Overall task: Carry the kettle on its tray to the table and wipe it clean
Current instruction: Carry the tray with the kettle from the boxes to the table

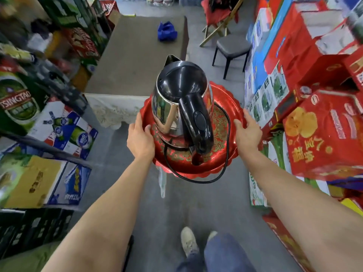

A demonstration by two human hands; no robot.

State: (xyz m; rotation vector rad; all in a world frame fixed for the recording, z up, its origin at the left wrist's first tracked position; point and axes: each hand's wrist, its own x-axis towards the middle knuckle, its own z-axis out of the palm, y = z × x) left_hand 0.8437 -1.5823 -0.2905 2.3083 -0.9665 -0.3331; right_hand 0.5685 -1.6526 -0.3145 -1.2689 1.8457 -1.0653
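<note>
Left hand (140, 139): closed on the left rim of the tray (231, 161), thumb lying over the rim's upper face, fingers hidden beneath. Right hand (247, 132): closed on the right rim of the same tray, thumb on top of the scalloped edge, fingers curled round the outside. Both forearms bare, reaching forward from the bottom of the head view.

Tray: round, red, scalloped rim, gold pattern across its floor; held in the air between the two hands, over the grey floor (121, 154).

Kettle (182, 103): polished steel body, black lid, black handle turned towards the wearer, spout pointing away. It stands on the tray, between the hands and slightly ahead of them, touching neither.

Power cord (228, 154): black, looped round the kettle's foot; one bight hangs over the near rim of the tray.

Table (137, 61): long, grey-brown top, pale lace-edged cloth at its near end; ahead and to the left of the tray, the tray's far rim overlapping its near corner in the view.

Blue bag (167, 31): crumpled, on the far end of the table.

Stool (231, 50): dark, padded, right of the table.

Boxes: beer cartons (19, 103) stacked on the left, red gift boxes (324, 134) on the right.

Below: one pale shoe (189, 241) and blue trouser legs.
</note>
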